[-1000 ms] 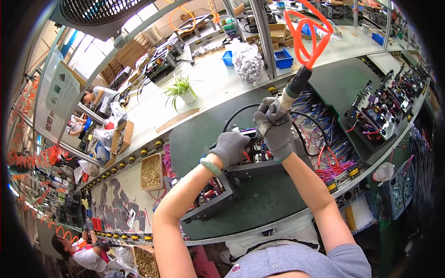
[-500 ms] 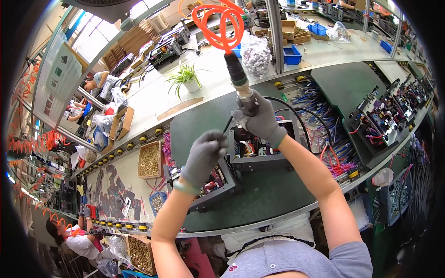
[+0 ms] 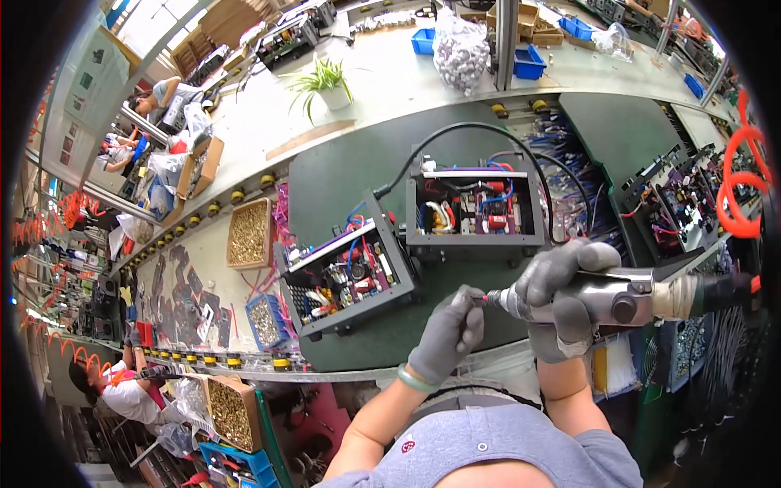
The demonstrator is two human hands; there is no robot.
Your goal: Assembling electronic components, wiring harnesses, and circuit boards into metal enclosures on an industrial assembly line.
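My right hand (image 3: 557, 285), in a grey glove, is wrapped around a silver air screwdriver (image 3: 606, 299) lying level, its nose to the left. The gloved fingertips of my left hand (image 3: 446, 335) are pinched together at the driver's bit; whatever small piece they hold is hidden. Beyond my hands, an open dark metal chassis (image 3: 476, 237) holds circuit boards, wires and red parts. A second similar chassis (image 3: 399, 283) sits tilted to its left. A thick black cable (image 3: 480, 126) arches above both.
Both chassis rest on a dark green board (image 3: 342, 167). To the left are a box of brass-coloured small parts (image 3: 250, 232) and a blue bin of screws (image 3: 267, 320). An orange coiled hose (image 3: 740, 183) hangs at right. Other people sit farther left, one (image 3: 130, 390) nearby.
My right hand has brought the screwdriver down and right from above the chassis, turning it level. My left hand has moved right and nearer me, to the bit. Both chassis are now uncovered.
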